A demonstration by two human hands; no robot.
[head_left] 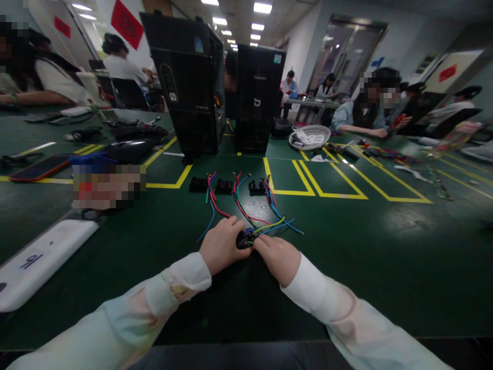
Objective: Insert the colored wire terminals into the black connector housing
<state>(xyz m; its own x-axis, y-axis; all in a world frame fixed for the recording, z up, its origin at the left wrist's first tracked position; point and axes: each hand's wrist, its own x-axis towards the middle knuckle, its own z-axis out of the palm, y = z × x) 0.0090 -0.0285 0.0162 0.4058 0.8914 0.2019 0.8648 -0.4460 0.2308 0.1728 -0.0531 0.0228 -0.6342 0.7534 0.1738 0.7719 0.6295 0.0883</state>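
Note:
My left hand (221,245) and my right hand (278,257) meet over a small black connector (245,239) on the green table (346,246). Both hands pinch it, the left from the left side, the right from the right. Yellow, blue and red wires (275,225) run out of the connector toward the far right. Beyond it lie three more black connectors (224,185) in a row, each with red, blue and green wires trailing toward me.
Two black computer towers (188,82) stand behind the connectors. A white flat device (42,259) lies at the left, and a white basket (310,136) at the back right. Yellow tape lines cross the table. Several people sit at the left, back and right.

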